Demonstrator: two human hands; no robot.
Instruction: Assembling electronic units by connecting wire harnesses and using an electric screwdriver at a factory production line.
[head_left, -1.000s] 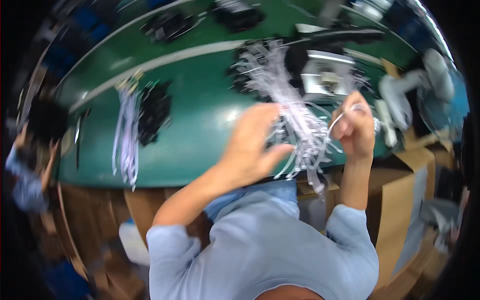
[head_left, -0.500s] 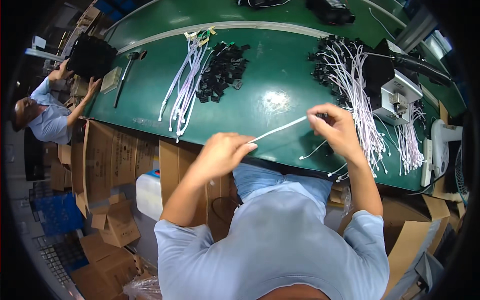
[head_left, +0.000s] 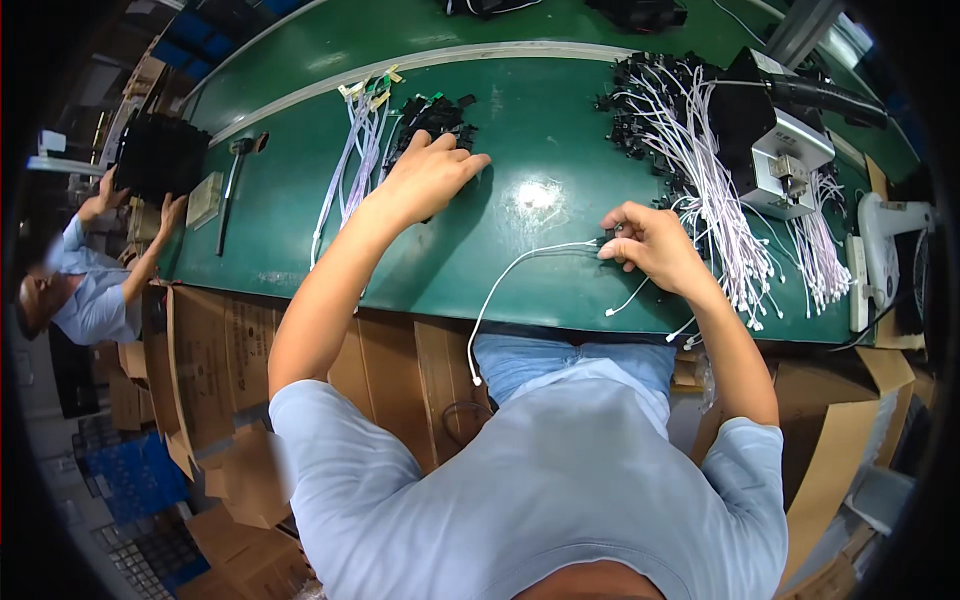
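Observation:
My right hand [head_left: 648, 246] is closed in a pinch on a white cable [head_left: 515, 264], close to a small black plastic piece [head_left: 606, 238] at its end. From there the cable curves left and hangs over the table edge, its white tip near my lap. My left hand [head_left: 425, 180] reaches over a heap of small black plastic pieces [head_left: 437, 113], fingers apart and bent down at the heap. It covers much of the heap, and nothing shows in its grasp. Just left of it lies a bunch of white cables [head_left: 345, 170] with yellow and green ends.
At the right lies a large pile of white cables [head_left: 735, 255] with black ends, against a metal-fronted machine [head_left: 795, 165]. A long-handled tool [head_left: 229, 195] lies on the green table [head_left: 285, 180]. Another person [head_left: 100, 265] handles something black at far left. Cardboard boxes [head_left: 240, 350] stand below the table.
My left hand has let go of the cable and moved up and left to the black heap. The cable's freed end now hangs down, while my right hand stays near its place.

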